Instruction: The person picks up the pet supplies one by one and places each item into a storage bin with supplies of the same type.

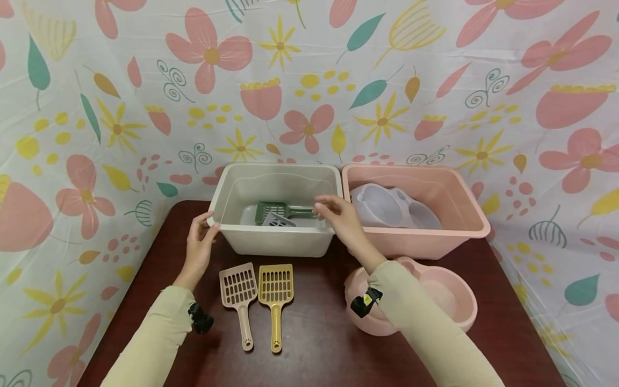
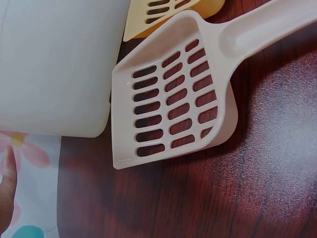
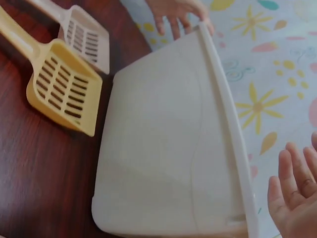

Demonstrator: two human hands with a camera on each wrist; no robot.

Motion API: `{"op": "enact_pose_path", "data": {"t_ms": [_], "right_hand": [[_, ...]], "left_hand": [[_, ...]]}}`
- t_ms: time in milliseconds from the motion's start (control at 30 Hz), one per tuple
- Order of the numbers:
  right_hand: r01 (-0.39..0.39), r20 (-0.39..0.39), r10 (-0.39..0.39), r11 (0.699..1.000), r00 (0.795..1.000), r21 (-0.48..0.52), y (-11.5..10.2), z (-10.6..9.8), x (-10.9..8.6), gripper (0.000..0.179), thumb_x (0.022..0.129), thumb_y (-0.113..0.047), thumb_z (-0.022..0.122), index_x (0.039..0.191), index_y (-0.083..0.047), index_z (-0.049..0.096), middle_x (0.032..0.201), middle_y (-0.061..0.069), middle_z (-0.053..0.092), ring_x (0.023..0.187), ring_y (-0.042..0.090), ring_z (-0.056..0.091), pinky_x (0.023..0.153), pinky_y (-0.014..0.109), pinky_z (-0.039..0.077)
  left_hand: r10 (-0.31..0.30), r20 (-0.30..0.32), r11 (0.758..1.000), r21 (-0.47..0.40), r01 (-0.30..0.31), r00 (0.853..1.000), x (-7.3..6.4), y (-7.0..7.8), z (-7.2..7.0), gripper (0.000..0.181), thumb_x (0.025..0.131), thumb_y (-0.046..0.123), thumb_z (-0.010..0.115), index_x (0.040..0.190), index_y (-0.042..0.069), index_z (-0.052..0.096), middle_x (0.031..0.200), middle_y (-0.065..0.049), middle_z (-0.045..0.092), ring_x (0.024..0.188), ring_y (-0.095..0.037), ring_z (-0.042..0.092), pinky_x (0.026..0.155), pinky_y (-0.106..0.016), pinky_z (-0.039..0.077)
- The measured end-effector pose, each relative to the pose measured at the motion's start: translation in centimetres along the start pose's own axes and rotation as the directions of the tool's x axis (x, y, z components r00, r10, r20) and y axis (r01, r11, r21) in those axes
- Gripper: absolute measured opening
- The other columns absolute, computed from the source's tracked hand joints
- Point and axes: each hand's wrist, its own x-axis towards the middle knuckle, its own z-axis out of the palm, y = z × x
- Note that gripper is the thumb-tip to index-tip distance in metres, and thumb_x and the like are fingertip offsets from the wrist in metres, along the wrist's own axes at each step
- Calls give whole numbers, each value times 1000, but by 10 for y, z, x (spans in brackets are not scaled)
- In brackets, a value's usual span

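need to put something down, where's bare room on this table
The table is bare between the yellow scoop and pink double bowl. Crowded: the back, where the gray bin and pink bin stand side by side, and by the left sleeve, where the beige scoop lies.

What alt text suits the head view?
A left hand touches the rim of a gray bin holding scoops; the right hand hovers above its other end. A pink bin stands alongside; a beige scoop, yellow scoop and pink bowl lie in front.

pale grey bin (image 1: 275, 242), green scoop (image 1: 301, 213), floral backdrop (image 1: 300, 59)
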Motion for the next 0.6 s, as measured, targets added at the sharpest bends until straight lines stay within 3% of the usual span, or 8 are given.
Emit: {"op": "enact_pose_path", "data": {"t_ms": [167, 367, 433, 600], "right_hand": [[-13, 8, 13, 1000, 1000, -8, -4, 0, -10, 31, 99, -18, 64, 125, -1, 65, 102, 14, 71, 90, 32, 66, 81, 37, 51], [-25, 18, 25, 1000, 1000, -7, -9, 2, -27, 33, 99, -22, 64, 127, -6, 64, 108, 13, 70, 92, 24, 67, 86, 44, 52], [-27, 13, 27, 1000, 1000, -4, -9, 3, -34, 33, 98, -24, 66, 127, -7, 65, 109, 14, 69, 92, 23, 67, 87, 43, 52], [-34, 4, 34, 999, 999, 35, -11, 10, -48, 33, 96, -22, 68, 125, -8, 66, 109, 14, 69, 96, 29, 67, 90, 36, 51]], "left_hand": [[-13, 14, 1000, -5, 13, 1000, -2, 11, -1, 44, 104, 15, 52, 145, 4, 42, 113, 2, 50, 102, -8, 52, 81, -22, 42], [-3, 34, 1000, 4, 3, 999, -10, 33, 1, 45, 104, 13, 51, 144, -3, 40, 111, 3, 50, 100, -8, 52, 80, -20, 42], [-14, 35, 1000, -1, 14, 999, -10, 34, 1, 45, 104, 12, 52, 144, -2, 40, 110, 3, 50, 101, -13, 53, 81, -21, 42], [3, 5, 1000, -16, -3, 1000, -2, 8, 1, 43, 104, 17, 53, 144, 5, 43, 110, 5, 52, 102, -13, 52, 83, -27, 42]]}}
